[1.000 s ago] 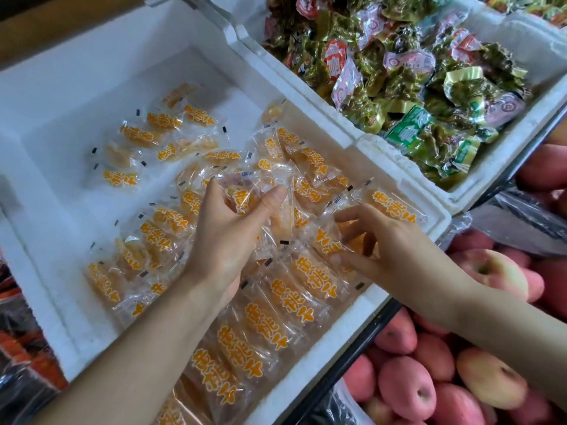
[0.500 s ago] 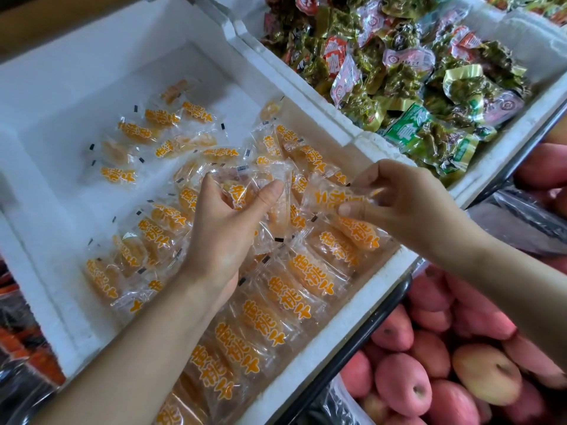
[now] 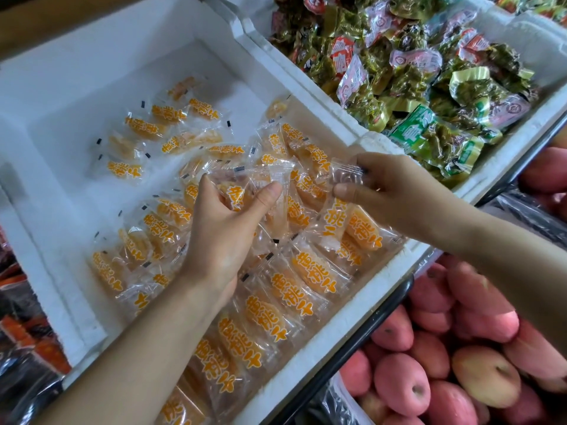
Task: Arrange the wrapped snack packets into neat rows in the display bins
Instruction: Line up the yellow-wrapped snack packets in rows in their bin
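A row of orange packets (image 3: 288, 292) lines the near-right wall of the white bin (image 3: 76, 87) — perhaps a third done; loose packets (image 3: 144, 128) lie scattered far left; the left hand (image 3: 221, 237) clamps its fingers on a small bunch (image 3: 260, 187); the right hand (image 3: 395, 191) pinches one packet (image 3: 346, 176) — both mid-bin.

Room far left, crowded near right
You can pass over the bare far-left floor of the foam bin (image 3: 70, 194); packet rows (image 3: 291, 289) block its near-right side.

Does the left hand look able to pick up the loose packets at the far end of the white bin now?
Probably not yet. The way to the loose packets looks free, but the left hand grips a bunch of packets, so its fingers seem full.
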`<state>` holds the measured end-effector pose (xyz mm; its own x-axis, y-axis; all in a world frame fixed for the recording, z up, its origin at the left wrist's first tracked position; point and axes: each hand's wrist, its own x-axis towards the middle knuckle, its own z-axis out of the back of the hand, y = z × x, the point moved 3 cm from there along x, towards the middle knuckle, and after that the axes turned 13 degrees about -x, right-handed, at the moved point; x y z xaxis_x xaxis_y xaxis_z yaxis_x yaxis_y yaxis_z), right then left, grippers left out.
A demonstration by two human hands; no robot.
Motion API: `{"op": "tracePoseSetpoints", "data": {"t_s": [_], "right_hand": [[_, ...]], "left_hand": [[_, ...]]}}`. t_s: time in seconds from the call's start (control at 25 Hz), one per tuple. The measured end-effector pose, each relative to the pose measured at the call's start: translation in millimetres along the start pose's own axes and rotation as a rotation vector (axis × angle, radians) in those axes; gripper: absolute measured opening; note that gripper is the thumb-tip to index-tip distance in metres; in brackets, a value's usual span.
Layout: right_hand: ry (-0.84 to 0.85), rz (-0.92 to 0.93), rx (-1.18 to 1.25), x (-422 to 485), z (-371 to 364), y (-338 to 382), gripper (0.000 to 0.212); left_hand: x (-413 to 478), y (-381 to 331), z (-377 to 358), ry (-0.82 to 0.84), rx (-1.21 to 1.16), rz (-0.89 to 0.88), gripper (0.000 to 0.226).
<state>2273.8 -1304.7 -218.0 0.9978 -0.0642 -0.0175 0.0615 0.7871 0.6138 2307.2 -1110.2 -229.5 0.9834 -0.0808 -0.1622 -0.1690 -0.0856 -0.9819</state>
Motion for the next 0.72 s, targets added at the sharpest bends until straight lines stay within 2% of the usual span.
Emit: {"op": "tracePoseSetpoints", "data": {"t_s": [0.08,0.16,0.24,0.32,0.44,0.64,0.72], "right_hand": [[0.066,0.091,-0.106,2.1,0.1,-0.5,0.016],[0.179,0.182,-0.221,2.6,-12.7,-2.3,0.011],[0.225,0.274,-0.288,0.7,-30.4,-3.9,0.014],[0.203,0.33,-0.305,0.9,-39.3,-3.4,0.019],[0.112,0.347,-0.299,9.4,-35.4,-5.3,0.025],[0.193,0.447,-0.39,4.6,-46.0,-9.1,0.025],[0.104,0.412,-0.367,4.3,-41.3,-10.0,0.031]], "left_hand": [[0.5,1.4,2.0,-0.005,-0.015,-0.005,0.034],[-0.1,3.4,3.0,-0.006,-0.002,0.016,0.046],[-1.1,5.1,2.3,-0.012,-0.004,0.028,0.043],[-3.5,6.1,-0.8,-0.012,-0.012,0.026,0.033],[-4.8,7.8,-4.4,-0.002,-0.029,0.018,0.038],[-7.3,7.4,-7.8,0.007,-0.043,0.033,0.033],[-7.9,7.0,-8.1,0.008,-0.058,0.045,0.033]]}}
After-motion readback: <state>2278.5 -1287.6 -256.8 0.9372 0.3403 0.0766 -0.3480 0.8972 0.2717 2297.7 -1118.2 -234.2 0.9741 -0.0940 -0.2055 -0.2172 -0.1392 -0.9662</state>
